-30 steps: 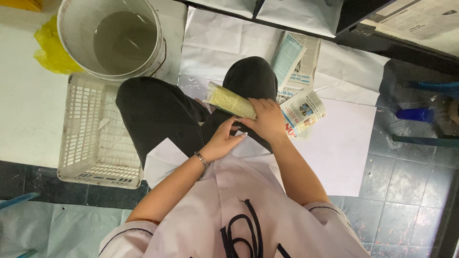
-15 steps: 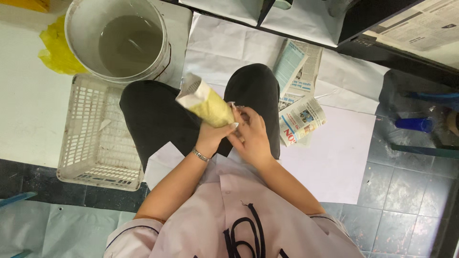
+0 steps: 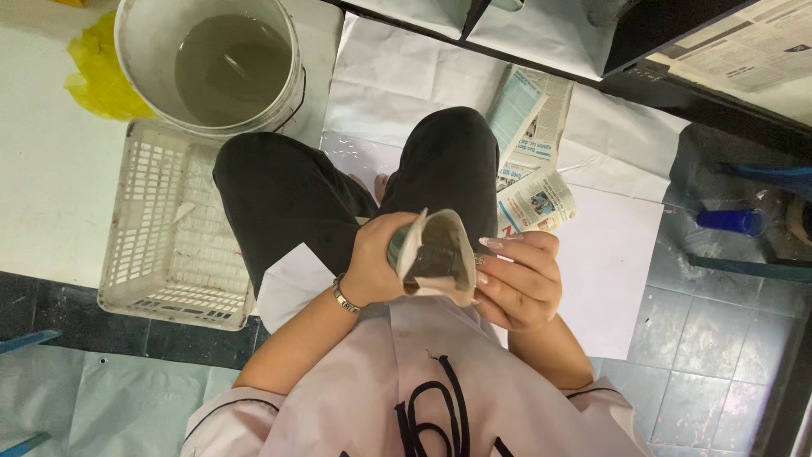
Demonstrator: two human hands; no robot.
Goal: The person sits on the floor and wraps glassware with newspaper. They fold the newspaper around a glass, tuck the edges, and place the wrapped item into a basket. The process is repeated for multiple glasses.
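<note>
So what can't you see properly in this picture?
- Head view: inside of the paper cone: too dark to tell what it holds.
- Left hand: fingertips hidden behind the cone.
- Right hand: palm turned away.
- Bucket: murky water hides its bottom; the top edge cuts its rim.
- Blue bottle: partly hidden, in shadow.
- Newspaper: partly under the knee.

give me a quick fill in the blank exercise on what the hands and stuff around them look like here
1. The left hand and right hand together hold an opened ____ carton.
2. The white bucket holds murky ____.
3. Below the bucket lies a white plastic ____ with slotted walls.
4. Folded ____ lie on the white sheets near the right knee.

Missing words: paper; water; basket; newspapers
</note>
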